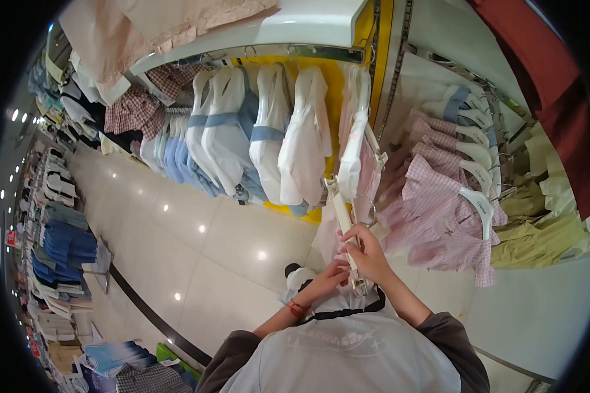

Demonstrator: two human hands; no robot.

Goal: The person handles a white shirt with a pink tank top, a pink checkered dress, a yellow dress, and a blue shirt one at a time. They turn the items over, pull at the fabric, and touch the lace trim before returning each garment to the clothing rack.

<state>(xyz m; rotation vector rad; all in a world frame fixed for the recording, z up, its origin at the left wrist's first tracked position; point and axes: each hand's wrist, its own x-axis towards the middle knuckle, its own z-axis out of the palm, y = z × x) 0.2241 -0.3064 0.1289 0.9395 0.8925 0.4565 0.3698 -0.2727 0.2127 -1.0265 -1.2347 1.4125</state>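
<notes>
Right hand covers part of the white hanger; can't see its middle. Left hand: fingertips tucked near the hanger's lower end, grip unclear. Pink garment behind the hands mostly blocked. Black-and-white item by the left wrist half hidden, can't ID it. Shirt-front lettering too faint to read. Print on the right-rack hanger too small. Peach garment cut off by the top edge, red garment too. Checked garment cropped at the bottom. Red sign, far left: illegible. Distant clothes upper left: blurred, types unclear.
</notes>
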